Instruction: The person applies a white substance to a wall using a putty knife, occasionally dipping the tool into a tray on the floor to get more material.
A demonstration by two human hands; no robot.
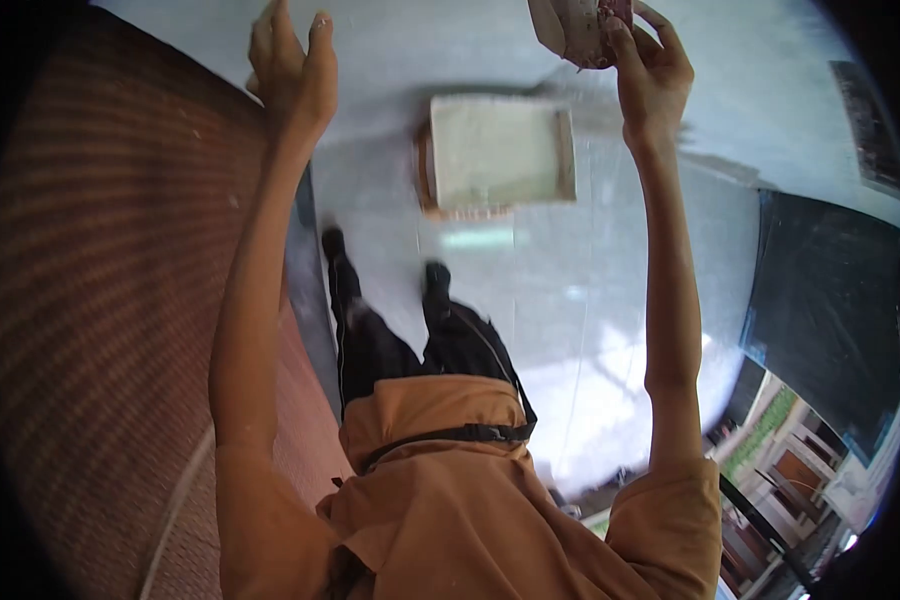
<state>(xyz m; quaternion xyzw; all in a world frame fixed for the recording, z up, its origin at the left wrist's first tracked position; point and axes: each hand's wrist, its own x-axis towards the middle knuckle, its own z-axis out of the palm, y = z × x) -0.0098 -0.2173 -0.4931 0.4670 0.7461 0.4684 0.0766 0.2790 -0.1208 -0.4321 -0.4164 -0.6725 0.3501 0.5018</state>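
Note:
At the upper left, my left hand (298, 72) is raised with its fingers apart and nothing in it. A small pale spot shows on one fingertip. My right hand (655, 68) is up at the top right, its thumb and fingers closed on a pale and dark-red piece (578, 32) with a ragged lower edge. The top of that piece is cut off by the frame, so I cannot make out its kind. Between my hands and lower down, a shallow pale box (572, 160) lies on the floor, slightly blurred.
The grey tiled floor (370, 190) runs under my black-clad legs (380, 345). A reddish-brown ribbed surface (100, 260) fills the left side. On the right hangs a dark panel (820, 310). Beyond it, at the lower right, are an opening with greenery (760, 435) and brown furniture (800, 470).

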